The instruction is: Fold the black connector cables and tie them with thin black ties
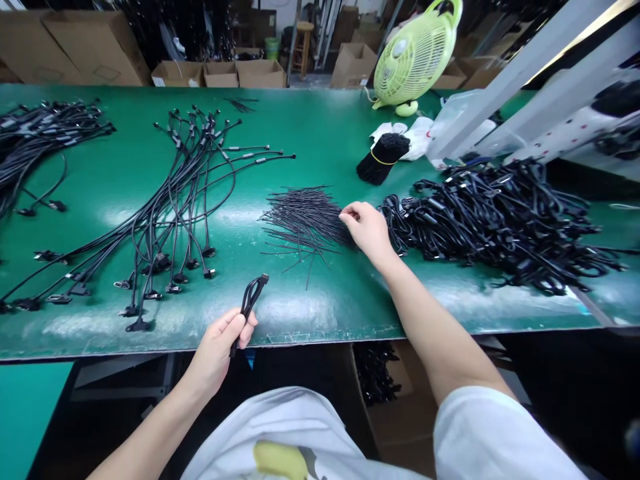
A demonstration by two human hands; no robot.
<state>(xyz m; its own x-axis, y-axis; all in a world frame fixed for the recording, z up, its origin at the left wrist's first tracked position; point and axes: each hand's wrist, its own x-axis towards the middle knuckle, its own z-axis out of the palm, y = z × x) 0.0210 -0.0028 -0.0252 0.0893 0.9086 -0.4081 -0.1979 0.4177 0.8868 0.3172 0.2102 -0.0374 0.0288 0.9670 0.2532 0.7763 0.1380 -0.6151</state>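
Observation:
A folded black cable (pixel 253 293) is gripped in my left hand (pixel 226 339) at the table's front edge, its loop and connector end standing up past the thumb. My right hand (pixel 367 230) is at the right side of a loose pile of thin black ties (pixel 305 213), thumb and fingers pinched together. Whether a tie is between those fingertips is too small to tell. Just right of that hand lies a heap of folded, bundled black cables (pixel 480 220). Left of the ties, unfolded black cables with connectors (pixel 175 193) spread across the green table (pixel 310 133).
More cables (pixel 45 133) lie at the far left. A banded bundle of black ties (pixel 383 159) stands behind my right hand, near a green fan (pixel 417 57). Grey metal posts (pixel 520 77) rise at the right. Cardboard boxes (pixel 260 73) stand beyond the table.

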